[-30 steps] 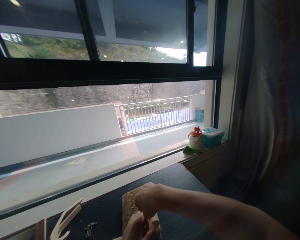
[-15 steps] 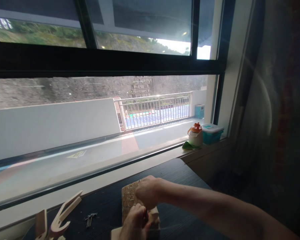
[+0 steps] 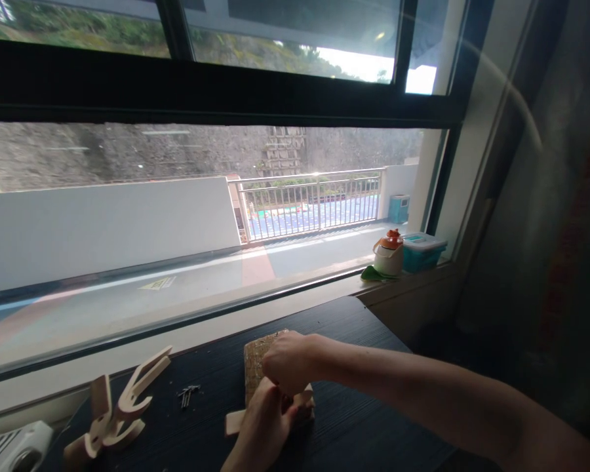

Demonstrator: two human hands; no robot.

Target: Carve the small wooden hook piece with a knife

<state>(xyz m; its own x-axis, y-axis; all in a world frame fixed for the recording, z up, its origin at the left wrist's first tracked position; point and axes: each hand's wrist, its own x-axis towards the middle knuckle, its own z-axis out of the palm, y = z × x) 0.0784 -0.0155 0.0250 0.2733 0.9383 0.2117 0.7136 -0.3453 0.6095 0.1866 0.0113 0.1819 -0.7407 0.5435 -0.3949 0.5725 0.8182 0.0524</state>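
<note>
Note block (image 3: 254, 362) just inside far edge of tabletop (image 3: 341, 318), partly beneath curled right hand (image 3: 289, 362) and curled left hand (image 3: 268, 410) — impossible to tell grasped contents. Note wood strip (image 3: 235, 423) protruding left — open room toward far corner.

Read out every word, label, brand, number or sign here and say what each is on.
Nothing here can be read.
Yellow triangular sign: too blurred to read; what it's fixed to is unclear.
Reddish marks at far right: too dim to tell if they're writing.
Teal lidded box: no legible label.
Wooden pieces: no writing visible.
</note>
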